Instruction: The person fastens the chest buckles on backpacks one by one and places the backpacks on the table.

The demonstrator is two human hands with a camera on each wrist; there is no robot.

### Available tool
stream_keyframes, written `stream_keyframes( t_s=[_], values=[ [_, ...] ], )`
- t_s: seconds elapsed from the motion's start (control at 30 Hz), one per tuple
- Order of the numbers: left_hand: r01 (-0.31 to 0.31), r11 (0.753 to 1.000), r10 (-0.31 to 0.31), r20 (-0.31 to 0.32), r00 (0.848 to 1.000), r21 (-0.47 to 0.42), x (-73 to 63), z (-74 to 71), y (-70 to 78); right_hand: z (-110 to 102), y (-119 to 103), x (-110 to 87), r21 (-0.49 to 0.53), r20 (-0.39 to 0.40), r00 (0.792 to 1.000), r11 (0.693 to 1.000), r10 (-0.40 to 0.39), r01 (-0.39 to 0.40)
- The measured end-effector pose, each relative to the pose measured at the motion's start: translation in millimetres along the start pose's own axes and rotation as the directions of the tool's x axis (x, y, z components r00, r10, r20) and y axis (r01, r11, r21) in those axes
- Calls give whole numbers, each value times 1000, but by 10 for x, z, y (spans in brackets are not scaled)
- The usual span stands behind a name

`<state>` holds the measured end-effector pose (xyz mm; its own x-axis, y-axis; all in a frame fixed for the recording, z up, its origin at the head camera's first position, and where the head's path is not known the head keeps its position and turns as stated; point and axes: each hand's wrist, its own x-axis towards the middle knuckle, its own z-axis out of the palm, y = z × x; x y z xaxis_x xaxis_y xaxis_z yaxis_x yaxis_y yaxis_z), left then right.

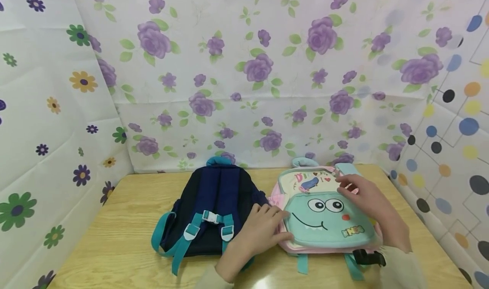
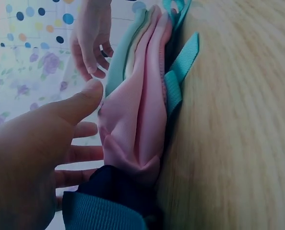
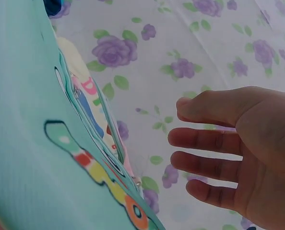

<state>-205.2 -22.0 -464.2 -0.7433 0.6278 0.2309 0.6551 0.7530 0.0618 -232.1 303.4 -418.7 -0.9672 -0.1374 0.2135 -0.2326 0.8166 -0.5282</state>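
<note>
A small mint-and-pink backpack (image 1: 328, 221) with a cartoon face lies front side up on the right of the table. My left hand (image 1: 263, 229) is at its left edge, fingers spread, thumb close to the pink side (image 2: 130, 120) in the left wrist view. Over the upper right of this backpack hovers my right hand (image 1: 361, 195); in the right wrist view its fingers (image 3: 205, 165) are extended with nothing between them. Just left of my left hand, a navy backpack (image 1: 206, 195) lies with its back panel and teal straps (image 1: 181, 246) upward.
The wooden table (image 1: 130, 221) extends around both backpacks. A floral cloth (image 1: 229, 77) hangs behind it, with patterned cloths at the left and right sides. Light blue straps (image 1: 353, 265) of the mint backpack stick out toward the front edge.
</note>
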Motion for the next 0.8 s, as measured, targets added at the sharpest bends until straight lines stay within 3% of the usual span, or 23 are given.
stream_keyframes(
  t_s=[0.13, 0.5, 0.8],
  values=[
    [5, 1000, -5, 13, 1000, 21, 1, 26, 28, -21, 76, -5, 8, -4, 1000, 1000, 13, -13],
    [52, 998, -51, 45, 998, -24, 2, 22, 48, -52, 266, -51, 14, -5, 997, 997, 73, -72],
    [56, 997, -53, 56, 997, -49, 11, 30, 62, -49, 506, -115, 29, 50, 986, 987, 157, -158]
  ],
)
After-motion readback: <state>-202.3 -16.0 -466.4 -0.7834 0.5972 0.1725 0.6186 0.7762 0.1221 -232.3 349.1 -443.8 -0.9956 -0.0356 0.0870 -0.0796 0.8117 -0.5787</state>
